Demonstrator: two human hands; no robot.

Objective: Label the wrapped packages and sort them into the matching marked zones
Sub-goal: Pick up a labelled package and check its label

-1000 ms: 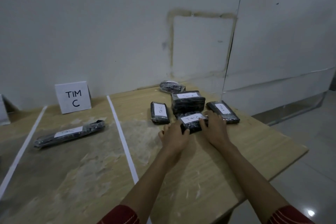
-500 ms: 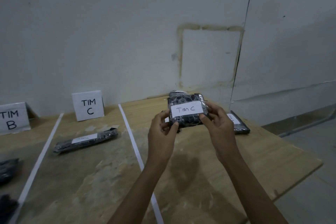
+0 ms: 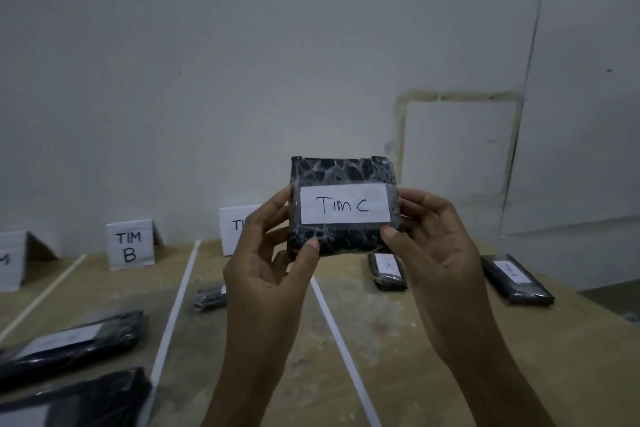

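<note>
While you hold it clear of the bench (image 3: 519,357), the wrapped package (image 3: 343,170) hangs between both hands, up and to the right of the TIM B card (image 3: 130,244). Your left hand (image 3: 266,274) pinches its left edge, thumb on the front. Your right hand (image 3: 436,253) grips the right edge the same way. The white label (image 3: 344,207) faces you and reads "Tim C". Far right of that card, a small package (image 3: 387,270) and a long package (image 3: 516,279) lie on the bench.
</note>
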